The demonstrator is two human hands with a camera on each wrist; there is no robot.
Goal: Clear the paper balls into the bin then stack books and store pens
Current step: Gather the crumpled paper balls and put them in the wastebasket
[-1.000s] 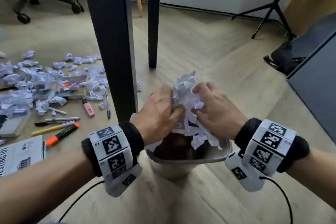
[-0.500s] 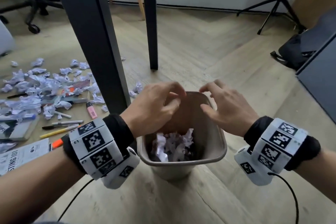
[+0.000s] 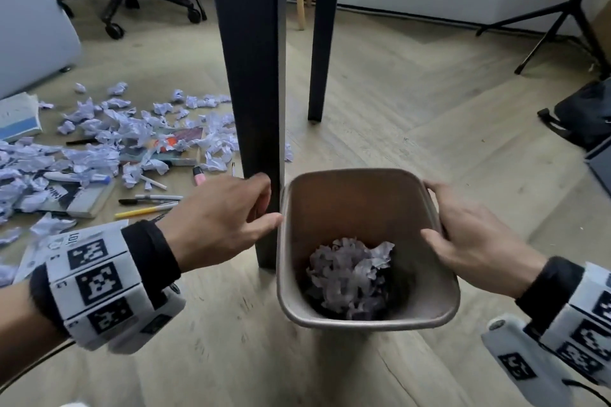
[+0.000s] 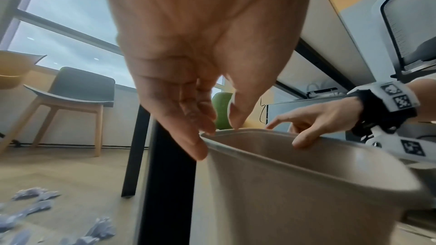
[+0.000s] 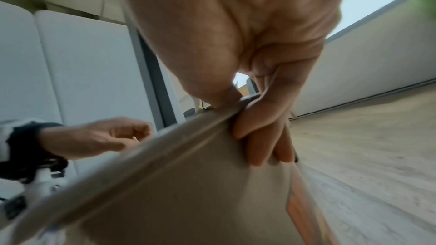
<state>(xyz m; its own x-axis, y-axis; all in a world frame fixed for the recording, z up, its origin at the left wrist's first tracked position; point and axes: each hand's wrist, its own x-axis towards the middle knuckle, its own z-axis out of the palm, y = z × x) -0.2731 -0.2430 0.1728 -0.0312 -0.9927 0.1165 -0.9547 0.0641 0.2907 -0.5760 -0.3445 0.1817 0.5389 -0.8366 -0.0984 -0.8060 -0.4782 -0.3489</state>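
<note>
Through my right wrist camera I see my right hand (image 5: 254, 88) pinching the rim of the beige plastic bin (image 5: 179, 183), thumb inside, fingers (image 5: 261, 133) outside, my left hand (image 5: 99, 137) loosely curled beyond it.

beige bin (image 3: 443, 304), white paper balls (image 3: 347, 274), pink highlighter (image 3: 198, 174)

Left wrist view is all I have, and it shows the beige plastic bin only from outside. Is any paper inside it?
Observer: Yes. Crumpled white paper balls lie at the bottom of the beige plastic bin.
Operator: Does the right hand really grip the rim?
Observer: Yes. The right hand has its fingers curled on the outer wall, with the thumb inside the rim.
Operator: What else is on the floor?
Observer: Books and pens lie among loose paper scraps, left of the black table leg.
</note>
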